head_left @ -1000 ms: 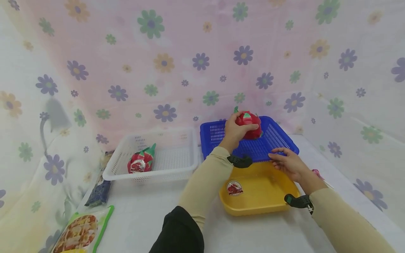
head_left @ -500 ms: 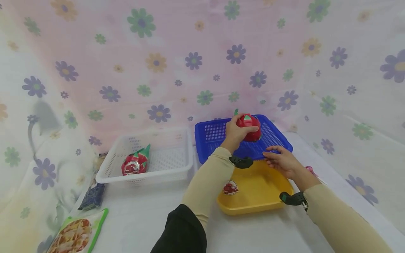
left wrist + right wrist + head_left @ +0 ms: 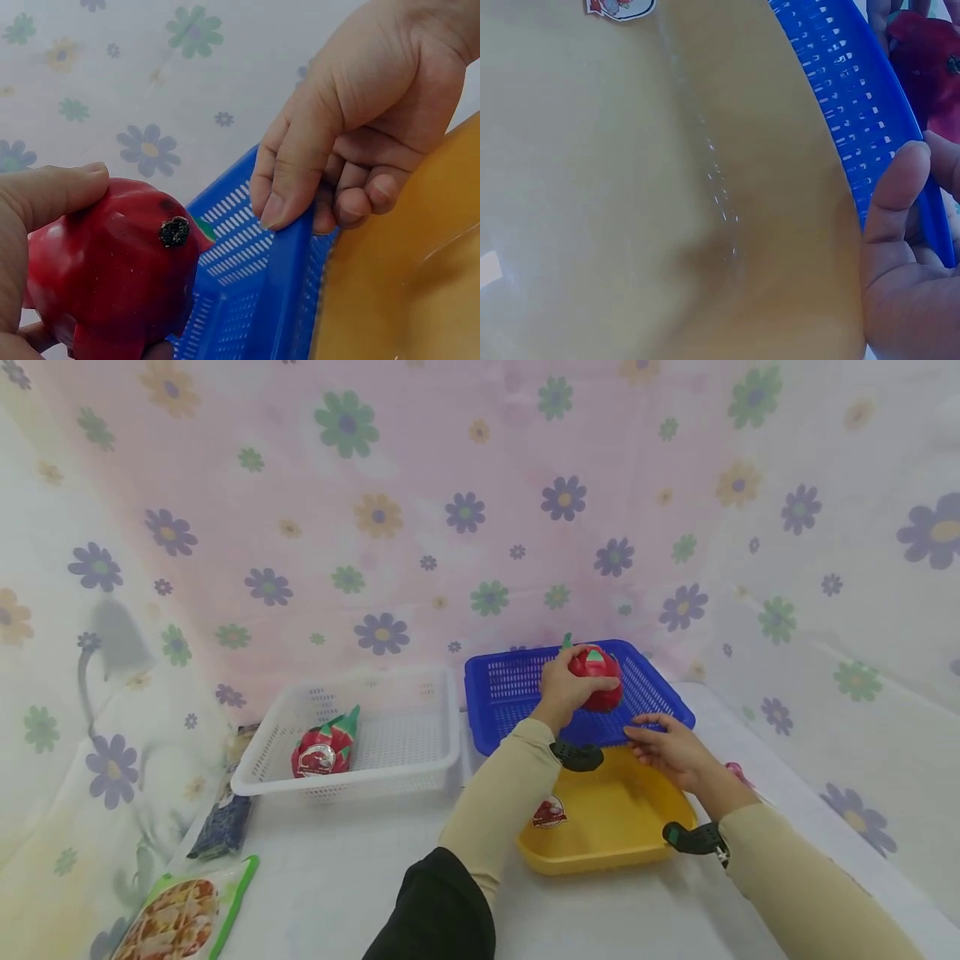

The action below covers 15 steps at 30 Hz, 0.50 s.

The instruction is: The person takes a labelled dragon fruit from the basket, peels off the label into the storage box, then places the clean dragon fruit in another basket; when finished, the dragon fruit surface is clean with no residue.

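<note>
In the head view my left hand (image 3: 566,685) grips a red dragon fruit (image 3: 606,683) with green tips, holding it over the blue basket (image 3: 495,697). The thumb and fingers wrap its sides, and a dark round end shows on the fruit (image 3: 120,270) in the left wrist view. My right hand (image 3: 671,750) pinches the basket's near right rim between thumb and fingers, as the right wrist view shows at the rim (image 3: 900,94). In front of the basket stands a yellow tray (image 3: 615,835), with a round dragon-fruit sticker (image 3: 550,812) on its left wall.
On the left, a white basket (image 3: 408,747) holds another dragon fruit (image 3: 324,750) bearing a label. Beside it lie a dark blue package (image 3: 223,822) and a green-edged food bag (image 3: 180,918). A small pink object (image 3: 738,772) sits behind my right wrist. Flowered cloth hangs behind.
The dragon fruit in my left hand has come slightly lower and nearer the blue basket's front rim. My right hand keeps its pinch on the rim. The head view has shifted a little.
</note>
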### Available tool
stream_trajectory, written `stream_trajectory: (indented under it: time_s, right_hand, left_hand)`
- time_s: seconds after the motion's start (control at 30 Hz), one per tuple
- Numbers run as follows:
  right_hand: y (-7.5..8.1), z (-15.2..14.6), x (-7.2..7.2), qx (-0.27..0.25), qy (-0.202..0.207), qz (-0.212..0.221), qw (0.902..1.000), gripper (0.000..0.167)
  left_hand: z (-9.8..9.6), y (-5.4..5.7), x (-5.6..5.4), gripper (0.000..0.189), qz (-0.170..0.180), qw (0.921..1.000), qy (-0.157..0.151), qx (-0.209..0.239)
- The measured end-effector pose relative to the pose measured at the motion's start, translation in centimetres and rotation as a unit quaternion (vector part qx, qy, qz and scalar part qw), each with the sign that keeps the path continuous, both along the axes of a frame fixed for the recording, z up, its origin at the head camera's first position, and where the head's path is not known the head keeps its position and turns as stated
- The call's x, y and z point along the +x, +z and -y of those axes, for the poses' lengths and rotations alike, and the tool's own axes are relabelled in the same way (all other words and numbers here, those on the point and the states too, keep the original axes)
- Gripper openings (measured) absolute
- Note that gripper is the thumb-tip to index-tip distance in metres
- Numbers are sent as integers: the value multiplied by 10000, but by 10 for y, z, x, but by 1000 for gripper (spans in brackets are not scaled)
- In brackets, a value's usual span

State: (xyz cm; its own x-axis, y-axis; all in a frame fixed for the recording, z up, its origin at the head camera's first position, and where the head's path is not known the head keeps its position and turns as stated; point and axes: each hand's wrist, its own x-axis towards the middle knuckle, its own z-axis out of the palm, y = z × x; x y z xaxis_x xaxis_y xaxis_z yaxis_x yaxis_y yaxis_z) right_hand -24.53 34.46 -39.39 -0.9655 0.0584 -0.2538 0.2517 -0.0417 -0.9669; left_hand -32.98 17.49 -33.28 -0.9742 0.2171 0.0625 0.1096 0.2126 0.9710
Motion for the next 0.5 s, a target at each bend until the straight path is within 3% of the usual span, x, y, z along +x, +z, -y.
stream_trajectory:
  time_s: [0.17, 0.5]
  right_hand:
    - [-1, 1, 1, -199, 48, 28, 9998, 34]
    - [0, 1, 0, -105, 26, -24, 9999, 38]
  left_hand:
    - [-3, -3, 2, 65, 111, 9999, 37, -63]
    - [-1, -8, 4, 64, 62, 10000, -13, -31]
